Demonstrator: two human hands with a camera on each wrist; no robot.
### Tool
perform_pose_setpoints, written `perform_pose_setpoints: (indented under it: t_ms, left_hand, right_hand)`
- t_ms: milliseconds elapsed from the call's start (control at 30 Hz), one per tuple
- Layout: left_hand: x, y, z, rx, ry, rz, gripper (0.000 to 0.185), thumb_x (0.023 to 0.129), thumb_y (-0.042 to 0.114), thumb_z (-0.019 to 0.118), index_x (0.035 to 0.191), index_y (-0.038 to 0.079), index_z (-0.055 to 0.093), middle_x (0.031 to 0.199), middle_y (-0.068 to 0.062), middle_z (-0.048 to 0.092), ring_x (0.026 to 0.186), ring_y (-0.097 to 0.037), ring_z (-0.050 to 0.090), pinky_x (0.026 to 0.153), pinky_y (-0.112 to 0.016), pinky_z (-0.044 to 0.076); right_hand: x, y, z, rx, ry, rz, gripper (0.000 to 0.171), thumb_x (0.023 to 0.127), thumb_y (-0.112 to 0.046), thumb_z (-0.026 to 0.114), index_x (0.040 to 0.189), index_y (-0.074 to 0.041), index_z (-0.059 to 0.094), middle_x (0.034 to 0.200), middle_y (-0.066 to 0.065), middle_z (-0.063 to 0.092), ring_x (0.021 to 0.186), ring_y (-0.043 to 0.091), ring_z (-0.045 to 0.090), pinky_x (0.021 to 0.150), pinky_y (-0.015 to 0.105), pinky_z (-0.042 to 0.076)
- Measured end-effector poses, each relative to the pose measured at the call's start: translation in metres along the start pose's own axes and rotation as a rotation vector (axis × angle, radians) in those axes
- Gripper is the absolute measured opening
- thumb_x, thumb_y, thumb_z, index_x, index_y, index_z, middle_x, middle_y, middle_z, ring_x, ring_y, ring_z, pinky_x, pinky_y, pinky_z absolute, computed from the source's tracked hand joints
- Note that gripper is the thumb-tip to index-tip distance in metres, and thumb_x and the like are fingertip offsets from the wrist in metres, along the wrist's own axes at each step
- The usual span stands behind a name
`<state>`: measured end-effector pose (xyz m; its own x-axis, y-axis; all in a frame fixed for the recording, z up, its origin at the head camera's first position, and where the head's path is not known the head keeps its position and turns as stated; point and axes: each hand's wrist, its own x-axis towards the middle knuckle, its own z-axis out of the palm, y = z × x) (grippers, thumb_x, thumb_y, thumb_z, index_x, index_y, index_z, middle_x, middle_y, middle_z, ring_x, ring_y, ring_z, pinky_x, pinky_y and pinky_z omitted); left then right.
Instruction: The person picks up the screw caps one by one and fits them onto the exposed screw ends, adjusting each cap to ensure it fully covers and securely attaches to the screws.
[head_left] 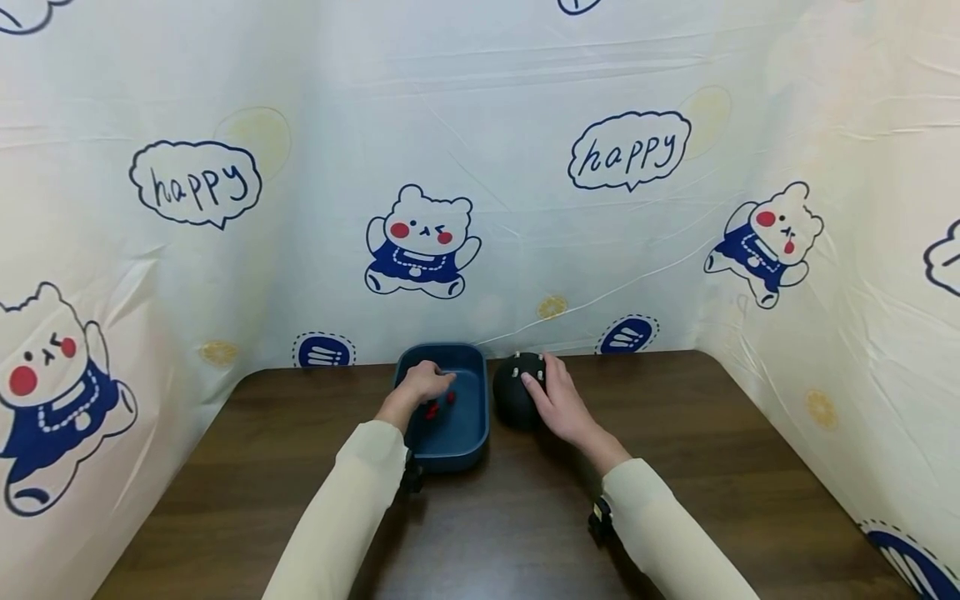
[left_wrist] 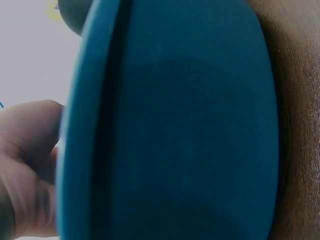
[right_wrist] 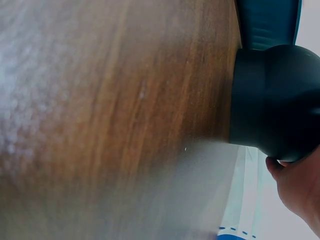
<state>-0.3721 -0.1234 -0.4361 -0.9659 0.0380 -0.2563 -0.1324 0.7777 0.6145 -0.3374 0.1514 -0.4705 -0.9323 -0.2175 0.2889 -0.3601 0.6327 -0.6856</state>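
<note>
Blue tray [head_left: 450, 462] on the worktop [head_left: 465, 533] — open side up, long axis front to back
Left hand [head_left: 424, 383] reaches over it — grip state, cannot tell; right hand [head_left: 564, 406] slants inward, grip cupped round the black dome [head_left: 514, 402].

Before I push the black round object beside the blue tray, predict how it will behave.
The black round object probably won't roll: its straight-sided base stands on the table. Its smooth surface may be slippery. A high push could tip it, as its body bulges past the base.
</note>
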Motion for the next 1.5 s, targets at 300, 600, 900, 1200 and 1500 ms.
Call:
perform_pose_setpoints:
  t_ms: [300, 600, 900, 1200, 1500]
  left_hand:
    - [-0.001, 0.007, 0.004, 0.018, -0.012, 0.000, 0.032, 0.105, 0.032, 0.056, 0.095, 0.002, 0.064, 0.092, -0.011, 0.055, 0.089, -0.029, 0.060, 0.075, -0.035, 0.046]
    - [0.002, 0.006, 0.009, 0.052, 0.043, -0.024, 0.049, 0.097, 0.025, 0.065, 0.131, -0.009, 0.055, 0.118, -0.023, 0.061, 0.096, -0.033, 0.059, 0.087, -0.046, 0.054]
    - [0.004, 0.007, 0.012, 0.087, 0.108, -0.015, 0.039, 0.093, 0.013, 0.062, 0.125, -0.009, 0.058, 0.111, -0.022, 0.061, 0.092, -0.034, 0.059, 0.082, -0.044, 0.053]
    - [0.007, 0.007, 0.015, 0.071, 0.081, -0.025, 0.011, 0.094, 0.010, 0.059, 0.088, 0.001, 0.056, 0.081, -0.010, 0.050, 0.070, -0.025, 0.053, 0.067, -0.037, 0.047]
    - [0.010, 0.001, 0.016, -0.055, 0.054, -0.029, 0.045, 0.092, 0.006, 0.059, 0.055, 0.016, 0.035, 0.054, 0.002, 0.029, 0.046, -0.017, 0.036, 0.049, -0.030, 0.036]
  right_hand:
    - [0.000, -0.001, -0.001, -0.007, 0.013, -0.010, 0.070, 0.109, -0.046, 0.041, 0.158, 0.000, 0.022, 0.159, 0.023, 0.028, 0.145, 0.038, 0.032, 0.119, 0.056, 0.029]
    - [0.000, -0.001, 0.002, -0.013, 0.013, -0.005, 0.070, 0.109, -0.047, 0.041, 0.159, -0.001, 0.021, 0.160, 0.022, 0.028, 0.145, 0.038, 0.033, 0.119, 0.055, 0.030]
    - [0.001, -0.004, 0.001, -0.022, 0.021, -0.026, 0.067, 0.110, -0.045, 0.041, 0.158, -0.001, 0.023, 0.158, 0.023, 0.030, 0.143, 0.037, 0.035, 0.119, 0.054, 0.031]
    - [-0.001, 0.000, 0.001, -0.030, 0.018, -0.008, 0.069, 0.109, -0.047, 0.040, 0.158, -0.001, 0.023, 0.160, 0.022, 0.029, 0.144, 0.037, 0.034, 0.119, 0.054, 0.030]
    - [-0.001, 0.003, 0.001, -0.025, 0.029, -0.029, 0.071, 0.109, -0.047, 0.041, 0.158, 0.000, 0.023, 0.160, 0.023, 0.029, 0.143, 0.038, 0.036, 0.119, 0.056, 0.030]
